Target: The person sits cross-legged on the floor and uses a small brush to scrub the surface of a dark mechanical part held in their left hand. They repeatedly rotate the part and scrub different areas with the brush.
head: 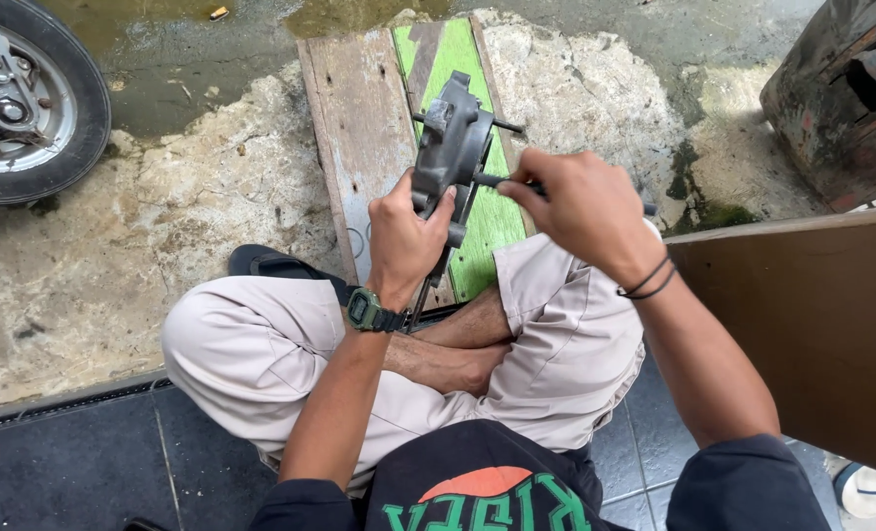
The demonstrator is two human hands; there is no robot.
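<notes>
Still mid-job: metal part held upright, tool on it

Clearly the work is under way rather than finished. The person sits cross-legged at the edge of a dark tiled floor, facing a board (pixel 359 147) of grey and green painted wood that lies on rough wet concrete. The left hand (pixel 405 236), a watch at its wrist, is wrapped around the lower end of a grey metal part (pixel 450 147) and holds it upright over the near end of the board. The right hand (pixel 580 208) is closed in a fist around the handle of a thin dark tool (pixel 492 180), whose tip meets the side of the part. A thin rod (pixel 505 125) sticks out of the part near its top. As I judge it, whatever is being turned or driven is not yet out or home; nothing loose lies on the board. A wheel (pixel 30 98) stands at the far left.
</notes>
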